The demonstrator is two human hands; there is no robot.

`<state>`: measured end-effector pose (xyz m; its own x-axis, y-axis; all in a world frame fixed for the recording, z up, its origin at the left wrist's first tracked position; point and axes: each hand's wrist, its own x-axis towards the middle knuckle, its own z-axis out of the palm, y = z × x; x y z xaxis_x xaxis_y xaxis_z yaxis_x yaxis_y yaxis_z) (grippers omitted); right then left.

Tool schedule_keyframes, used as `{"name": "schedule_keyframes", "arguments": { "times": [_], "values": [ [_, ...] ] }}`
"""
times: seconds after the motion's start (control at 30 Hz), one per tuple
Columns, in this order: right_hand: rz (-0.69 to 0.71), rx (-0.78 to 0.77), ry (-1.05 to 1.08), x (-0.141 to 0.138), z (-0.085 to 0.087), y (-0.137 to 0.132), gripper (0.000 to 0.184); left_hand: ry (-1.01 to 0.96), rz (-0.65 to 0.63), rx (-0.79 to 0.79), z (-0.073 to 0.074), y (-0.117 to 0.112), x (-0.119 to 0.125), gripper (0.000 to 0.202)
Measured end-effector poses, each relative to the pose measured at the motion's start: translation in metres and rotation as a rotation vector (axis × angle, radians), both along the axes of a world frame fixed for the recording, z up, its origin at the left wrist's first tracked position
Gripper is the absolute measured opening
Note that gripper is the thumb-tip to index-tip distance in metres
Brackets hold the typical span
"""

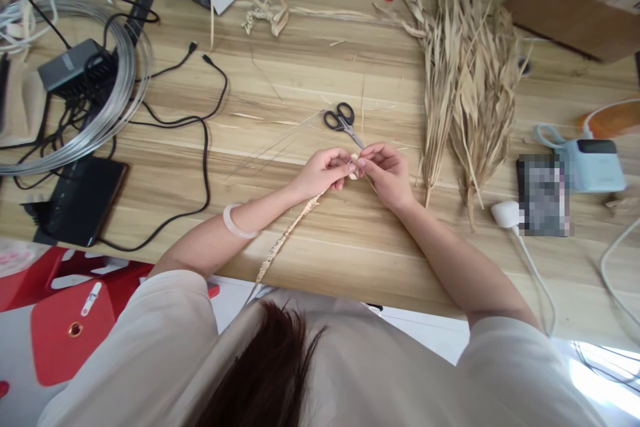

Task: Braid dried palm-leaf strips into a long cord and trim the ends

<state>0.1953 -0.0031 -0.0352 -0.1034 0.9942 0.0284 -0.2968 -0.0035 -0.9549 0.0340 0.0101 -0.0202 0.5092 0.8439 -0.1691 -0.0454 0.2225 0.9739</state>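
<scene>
My left hand [323, 172] and my right hand [386, 170] meet over the middle of the wooden table [310, 93], both pinched on the top end of a braided straw strip [285, 237]. The braid trails down and left from my fingers, past the table's near edge. Thin loose strands fan out from the pinch toward the upper left. Black-handled scissors [343, 121] lie just beyond my fingers. A bundle of dried straw leaves [465, 87] lies to the right of my right hand. A pale bangle sits on my left wrist.
Coiled wire [107, 90], a black power adapter [67, 67] and black cables [203, 140] crowd the left. A black box [83, 200] sits at the near left. A cardboard box [575, 7], a phone [545, 193], a white charger [505, 213] and a small braided piece [265, 17] lie around.
</scene>
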Motion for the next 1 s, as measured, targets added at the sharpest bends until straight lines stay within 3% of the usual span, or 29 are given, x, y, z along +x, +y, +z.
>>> {"name": "schedule_keyframes", "arguments": {
  "times": [1.0],
  "values": [
    [0.026,0.062,-0.173,-0.0007,0.0049,-0.0026,0.022,0.101,-0.019,0.077,0.0024,-0.0044,-0.0001,0.027]
  ]
}}
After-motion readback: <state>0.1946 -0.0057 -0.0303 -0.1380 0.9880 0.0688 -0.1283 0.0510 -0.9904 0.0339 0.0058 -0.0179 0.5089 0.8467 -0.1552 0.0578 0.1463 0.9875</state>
